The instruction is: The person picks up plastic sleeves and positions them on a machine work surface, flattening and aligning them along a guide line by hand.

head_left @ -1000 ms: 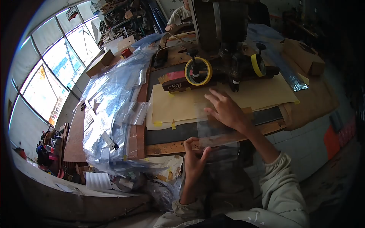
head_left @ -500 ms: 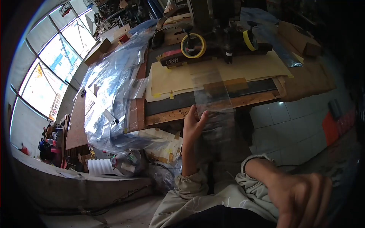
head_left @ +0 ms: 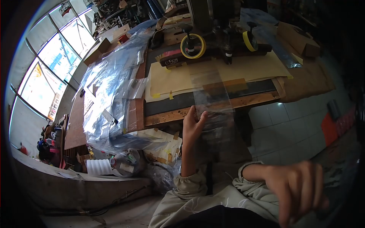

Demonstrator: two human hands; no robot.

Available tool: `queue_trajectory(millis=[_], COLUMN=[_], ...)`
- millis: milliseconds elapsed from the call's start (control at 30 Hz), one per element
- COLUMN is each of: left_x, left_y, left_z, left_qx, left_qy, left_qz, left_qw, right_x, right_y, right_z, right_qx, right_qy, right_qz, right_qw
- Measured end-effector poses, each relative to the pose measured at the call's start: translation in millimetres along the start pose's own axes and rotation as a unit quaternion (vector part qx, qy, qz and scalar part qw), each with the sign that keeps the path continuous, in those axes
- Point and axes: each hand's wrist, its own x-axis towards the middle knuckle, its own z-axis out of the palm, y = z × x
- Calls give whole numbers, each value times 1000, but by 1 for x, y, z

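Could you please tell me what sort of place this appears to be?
Probably a small workshop: a dark machine stands over a wooden-edged worktable, and clear plastic sheets lie piled on the left.

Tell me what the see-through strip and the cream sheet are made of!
The see-through strip looks like thin, glossy plastic film: the dark mat shows through it. The cream sheet seems to be matt paper or thin card, because its smooth face has no shine; which one, I can't tell.
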Motion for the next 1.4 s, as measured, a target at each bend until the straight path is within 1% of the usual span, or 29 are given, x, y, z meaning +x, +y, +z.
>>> queue_trajectory(millis=[33, 67, 100, 133, 167, 200, 267, 300, 333, 367, 467, 567, 667, 767, 867, 967, 1400], left_x=[0, 1, 1, 1, 2, 4, 9, 9, 7, 4, -2, -3, 2, -3, -3, -4, -2], left_y=[-4, -7, -9, -10, -12, -18, -30, -28, -22, -17, 4, 13, 0, 10, 11, 13, 7], left_z=[0, 1, 2, 2, 2, 5, 10, 8, 7, 6, 4, 6, 9, 0, 3, 2, 4], left_qx=[-1, -3, -8, -12, -16, -30, -53, -35, -18, 0, -62, -105, -113, -36, -41, -63, -55], left_qy=[2, 6, 6, 7, 7, 19, 42, 45, 48, 50, 19, 36, 22, -27, -14, -27, -13], left_qz=[4, 9, 11, 14, 17, 54, 125, 122, 115, 109, 26, 67, 94, 11, 24, 22, 39], left_qw=[1000, 1000, 1000, 1000, 1000, 998, 990, 991, 992, 993, 998, 992, 989, 999, 999, 997, 998], right_x=[-17, -35, -42, -50, -68, -89, -107, -116, -123, -131, -135, -134, -135, -134, -136, -136, -137], right_y=[0, 0, 1, 3, 18, 30, 40, 44, 47, 47, 47, 49, 50, 50, 51, 50, 51], right_z=[-15, -31, -40, -49, -66, -87, -113, -123, -129, -132, -136, -137, -137, -137, -138, -138, -138], right_qx=[-119, -235, -446, -615, -740, -840, -859, -866, -857, -853, -847, -850, -849, -849, -851, -849, -851], right_qy=[14, 24, 88, 107, 79, 52, 12, -6, -12, -5, 12, 23, 30, 31, 31, 34, 36], right_qz=[20, 43, 137, 255, 273, 280, 305, 320, 351, 355, 357, 352, 353, 352, 348, 349, 348], right_qw=[993, 971, 880, 739, 610, 462, 410, 384, 378, 383, 393, 392, 393, 393, 392, 395, 393])
